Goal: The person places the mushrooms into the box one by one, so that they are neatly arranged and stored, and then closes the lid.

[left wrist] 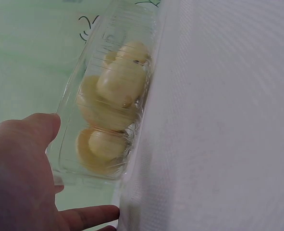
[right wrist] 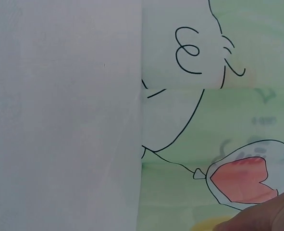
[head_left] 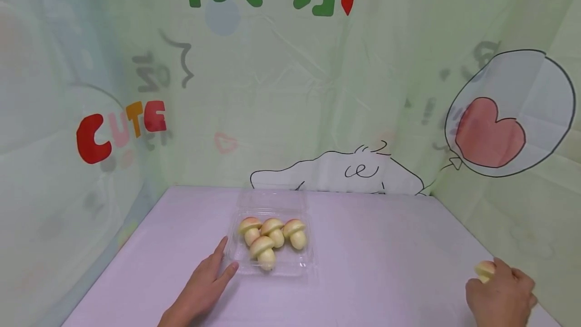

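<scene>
In the head view a clear plastic container (head_left: 292,268) stands on the table with its lid (head_left: 272,201) folded back. Several cream toy mushrooms (head_left: 263,252) with pinkish caps lie inside it. My left hand (head_left: 199,286) is at the container's near left corner, thumb and fingers spread and fairly straight; the left wrist view shows the thumb (left wrist: 44,127) along the clear wall. Far to the right, my right hand (head_left: 501,291) holds another toy mushroom (head_left: 484,270) between thumb and fingers. Only a yellow sliver of that mushroom (right wrist: 208,224) shows in the right wrist view.
The pale table (head_left: 386,256) runs back to a printed cloth (head_left: 290,90) that hangs behind and along both sides. A balloon drawing (head_left: 540,100) is on the right cloth, close beyond the right hand. The table's right edge passes beside that hand.
</scene>
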A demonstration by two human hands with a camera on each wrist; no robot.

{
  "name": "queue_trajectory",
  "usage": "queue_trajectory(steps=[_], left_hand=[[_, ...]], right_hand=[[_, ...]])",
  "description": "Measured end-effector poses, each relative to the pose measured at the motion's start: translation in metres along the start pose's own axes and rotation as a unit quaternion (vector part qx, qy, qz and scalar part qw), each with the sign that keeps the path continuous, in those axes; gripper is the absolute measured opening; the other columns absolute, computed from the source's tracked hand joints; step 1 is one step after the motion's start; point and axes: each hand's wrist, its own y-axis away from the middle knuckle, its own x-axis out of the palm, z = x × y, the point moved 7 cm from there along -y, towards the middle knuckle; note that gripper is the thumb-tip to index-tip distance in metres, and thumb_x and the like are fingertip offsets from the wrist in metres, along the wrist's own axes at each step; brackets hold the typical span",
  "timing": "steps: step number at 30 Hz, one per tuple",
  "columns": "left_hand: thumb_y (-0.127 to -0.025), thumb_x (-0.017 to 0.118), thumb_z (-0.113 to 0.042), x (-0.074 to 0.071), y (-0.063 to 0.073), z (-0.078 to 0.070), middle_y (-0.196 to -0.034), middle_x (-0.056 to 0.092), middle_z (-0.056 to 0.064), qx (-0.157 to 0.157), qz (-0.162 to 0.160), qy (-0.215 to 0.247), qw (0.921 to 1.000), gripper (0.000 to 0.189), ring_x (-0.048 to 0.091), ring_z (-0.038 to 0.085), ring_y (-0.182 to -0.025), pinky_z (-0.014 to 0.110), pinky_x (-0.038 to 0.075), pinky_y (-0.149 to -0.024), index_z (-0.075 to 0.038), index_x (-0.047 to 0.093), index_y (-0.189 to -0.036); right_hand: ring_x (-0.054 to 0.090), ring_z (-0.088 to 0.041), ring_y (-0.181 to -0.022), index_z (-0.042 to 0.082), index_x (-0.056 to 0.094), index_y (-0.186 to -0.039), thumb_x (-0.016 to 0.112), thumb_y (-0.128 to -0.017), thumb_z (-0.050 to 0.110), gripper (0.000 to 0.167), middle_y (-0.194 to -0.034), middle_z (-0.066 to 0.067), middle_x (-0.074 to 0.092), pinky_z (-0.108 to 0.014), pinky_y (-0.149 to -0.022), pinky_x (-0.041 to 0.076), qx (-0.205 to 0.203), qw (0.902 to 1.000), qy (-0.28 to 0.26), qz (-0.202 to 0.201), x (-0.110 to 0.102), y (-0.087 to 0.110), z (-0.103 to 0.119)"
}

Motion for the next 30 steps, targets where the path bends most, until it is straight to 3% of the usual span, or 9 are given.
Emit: queue_trajectory(steps=[5, 15, 30], left_hand=[[-0.107, 0.052, -0.049, 0.0, 0.0, 0.001, -0.15, 0.052, 0.028, -0.004, 0.002, 0.0, 1.0, 0.076, 0.045, 0.05, -0.143, 0.067, 0.034, -0.115, -0.008, 0.025, -0.164], [-0.106, 0.052, -0.05, 0.002, -0.001, 0.003, -0.151, 0.052, 0.026, -0.01, 0.004, 0.002, 0.9999, 0.076, 0.044, 0.049, -0.143, 0.068, 0.033, -0.115, -0.011, 0.024, -0.165], [-0.106, 0.052, -0.051, -0.002, 0.001, 0.0, -0.149, 0.055, 0.026, 0.001, -0.004, -0.003, 1.0, 0.076, 0.047, 0.048, -0.142, 0.067, 0.035, -0.114, -0.01, 0.026, -0.164]], right_hand=[[0.024, -0.068, -0.13, -0.01, 0.023, -0.157, 0.053, -0.086, 0.004, 0.078, -0.15, -0.046, 0.018, -0.069, -0.099, 0.033, -0.019, 0.9997, -0.002, -0.012, -0.002, 0.003, 0.011], [0.027, -0.07, -0.126, -0.012, 0.033, -0.149, 0.054, -0.087, 0.004, 0.068, -0.146, -0.046, 0.024, -0.07, -0.096, 0.033, -0.073, 0.9971, -0.012, -0.019, -0.001, 0.011, 0.032], [0.03, -0.068, -0.127, -0.01, 0.037, -0.151, 0.053, -0.086, 0.001, 0.068, -0.15, -0.044, 0.025, -0.068, -0.093, 0.035, -0.109, 0.9927, -0.038, -0.033, 0.011, 0.025, 0.062]])
